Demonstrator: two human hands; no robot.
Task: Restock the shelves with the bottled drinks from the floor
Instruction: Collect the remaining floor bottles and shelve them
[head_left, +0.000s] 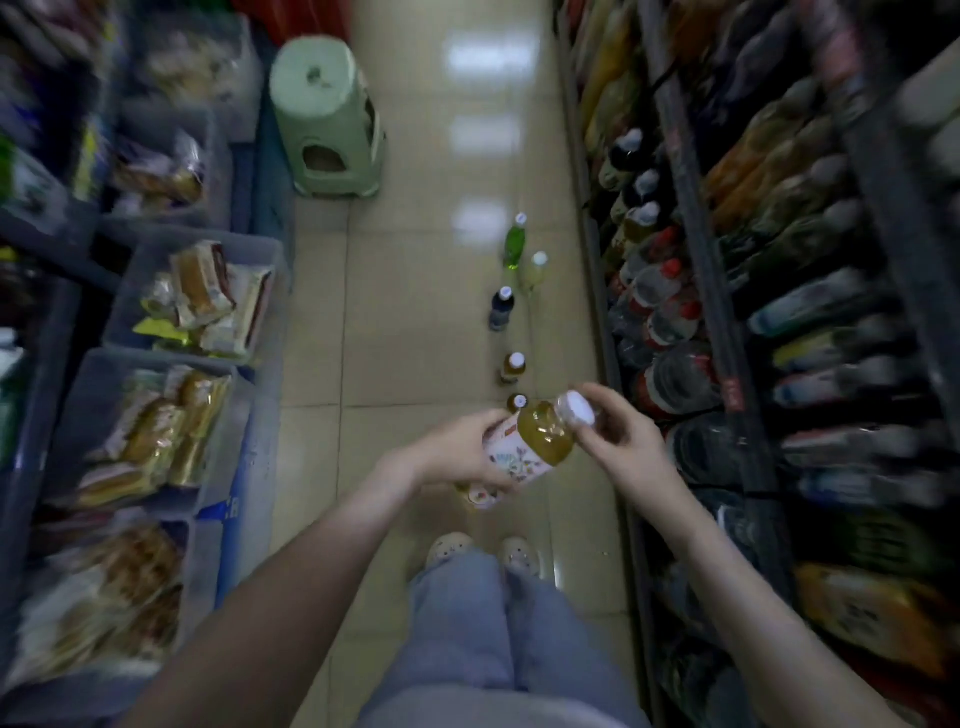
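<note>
- Tea bottle (540, 439), amber with a floral label, is held tilted above the aisle floor (415, 322), cap to the right.
- Left hand (467, 449) grips its labelled body; right hand (618, 431) pinches the white-capped neck.
- Step in hand, likely: carrying one picked-up bottle towards the drinks shelves (691, 228) on the right.
- Next move calls for turning right and finding a matching gap.
- Floor bottles (502, 309) stand in a line farther off; green stool (327, 114) beyond, snack bins (156, 270) left.
</note>
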